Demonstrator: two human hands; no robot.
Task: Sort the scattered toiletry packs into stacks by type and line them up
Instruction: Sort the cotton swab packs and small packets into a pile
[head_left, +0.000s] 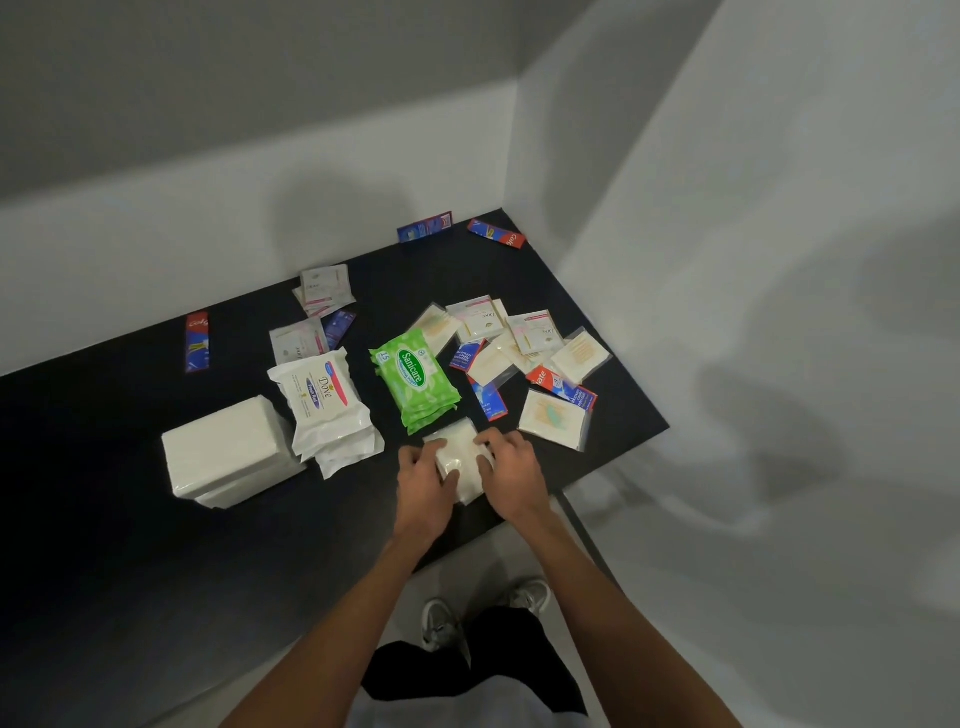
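Both my hands are on the white pack (460, 453), which lies near the near edge of the table (156, 545), toward its right corner. My left hand (425, 480) grasps its left side and my right hand (511, 467) grasps its right side, fingers curled over the top, so the pack sits squarely between them and neither hand is nearer. Its long axis runs from the near edge toward the far edge, tilted slightly, much like the green Sanicare stack (415, 384) just beyond it. I cannot tell whether the two touch.

That green stack, the Dove wipes stack (327, 410) and the white tissue stack (228, 452) form a row running toward the left edge. I judge the pack belongs at the right end of that row, so the move goes away from me and to the right. A toothpaste sachet (488, 402) and a cotton swab pack (553, 418) lie there, close by my right hand, and could get pushed or need clearing first.
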